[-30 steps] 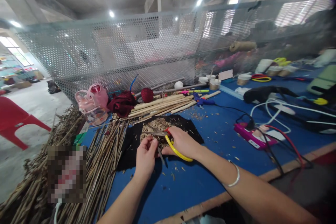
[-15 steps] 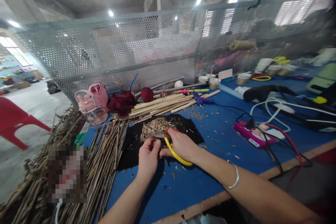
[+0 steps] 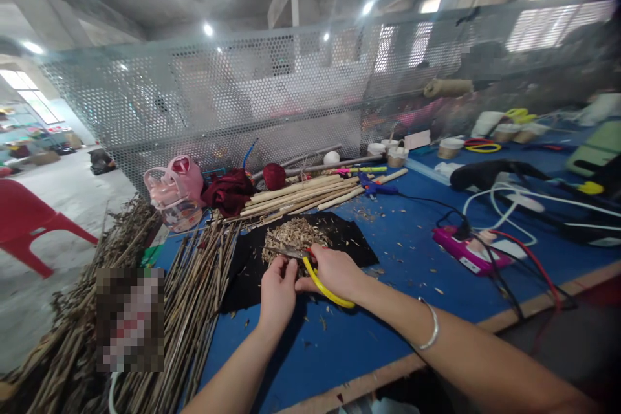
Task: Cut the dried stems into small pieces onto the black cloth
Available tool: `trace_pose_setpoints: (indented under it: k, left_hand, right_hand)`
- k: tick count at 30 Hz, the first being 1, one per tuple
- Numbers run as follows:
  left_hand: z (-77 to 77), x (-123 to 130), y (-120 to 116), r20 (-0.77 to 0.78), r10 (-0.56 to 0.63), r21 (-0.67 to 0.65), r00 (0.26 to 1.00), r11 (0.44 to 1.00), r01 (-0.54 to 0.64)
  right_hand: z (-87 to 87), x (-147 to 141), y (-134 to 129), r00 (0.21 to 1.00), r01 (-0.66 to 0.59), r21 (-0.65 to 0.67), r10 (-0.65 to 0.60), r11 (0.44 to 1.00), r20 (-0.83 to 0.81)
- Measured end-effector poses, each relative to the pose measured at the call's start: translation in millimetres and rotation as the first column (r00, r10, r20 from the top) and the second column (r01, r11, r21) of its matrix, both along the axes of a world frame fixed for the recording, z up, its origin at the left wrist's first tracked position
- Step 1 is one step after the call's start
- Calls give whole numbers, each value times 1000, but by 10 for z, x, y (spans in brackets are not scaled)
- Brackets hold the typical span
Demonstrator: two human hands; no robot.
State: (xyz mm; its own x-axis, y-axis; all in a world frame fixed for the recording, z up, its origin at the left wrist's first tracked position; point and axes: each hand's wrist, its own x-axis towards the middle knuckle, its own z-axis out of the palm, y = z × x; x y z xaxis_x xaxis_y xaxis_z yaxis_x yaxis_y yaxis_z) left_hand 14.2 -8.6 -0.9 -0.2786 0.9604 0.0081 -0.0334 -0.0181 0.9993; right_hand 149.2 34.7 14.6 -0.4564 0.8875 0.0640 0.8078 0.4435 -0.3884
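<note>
My right hand (image 3: 337, 272) is closed on a pair of scissors (image 3: 321, 283) with yellow-covered handles. Their metal blades point left, over a heap of chopped plant stem pieces (image 3: 303, 233). Close beside the blades, my left hand (image 3: 279, 288) has its fingertips pinched together; what they hold, if anything, is hidden. The heap lies on a black cloth (image 3: 245, 281) spread over the blue tabletop (image 3: 359, 356). Small chips are scattered around both hands.
Long dry stems (image 3: 198, 297) lie left of the cloth. Behind it are pale sticks (image 3: 301, 194), a blue glue gun (image 3: 376, 186), a dark red cloth (image 3: 230, 191) and a pink bottle (image 3: 177, 194). A magenta power strip (image 3: 468, 251) with cables sits right. A perforated metal screen (image 3: 218, 97) borders the back.
The view has shifted slightly, so most things sit a little further right. Both hands stay over the heap, and the scissors keep nearly the same pose.
</note>
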Motion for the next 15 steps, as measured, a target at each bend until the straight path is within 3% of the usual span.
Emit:
trace_pose_setpoints:
  k: [5, 10, 15]
  left_hand:
    - [19, 32, -17, 19, -74, -19, 997, 997, 75]
    - [-49, 2, 11, -11, -95, -11, 995, 995, 95]
    - [-17, -4, 17, -14, -107, -43, 994, 993, 106]
  right_hand:
    - [4, 30, 18, 995, -77, 47, 80, 996, -53]
    - [-33, 37, 42, 999, -35, 7, 35, 999, 34]
    - [-32, 14, 55, 999, -6, -16, 7, 1000, 53]
